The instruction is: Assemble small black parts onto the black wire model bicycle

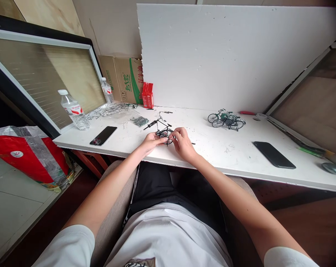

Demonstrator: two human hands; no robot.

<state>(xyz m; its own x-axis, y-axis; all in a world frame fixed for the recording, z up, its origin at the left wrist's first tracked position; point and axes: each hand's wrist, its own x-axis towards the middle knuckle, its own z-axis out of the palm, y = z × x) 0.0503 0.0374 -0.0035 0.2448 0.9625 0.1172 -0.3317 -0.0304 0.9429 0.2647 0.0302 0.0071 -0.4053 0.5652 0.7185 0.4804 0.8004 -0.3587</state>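
A small black model bicycle point(162, 126) is held just above the front of the white table, with a wheel at its near end between my hands. My left hand point(151, 143) is closed on it from the left, thumb laid along the wheel. From the right, my right hand point(182, 144) pinches at the wheel's hub with thumb and fingertips. Whether a tiny part sits in that pinch is too small to tell. The handlebar point(160, 116) shows at the far end of the frame, where I make out no front wheel.
Finished-looking model bicycles point(226, 119) stand at the right. Phones lie left point(103, 135) and right point(274, 154). Part frames point(112, 109), a bagged dark part point(140, 120), a water bottle point(74, 110) and a red box point(147, 95) are at left. A white board point(212, 55) rises behind.
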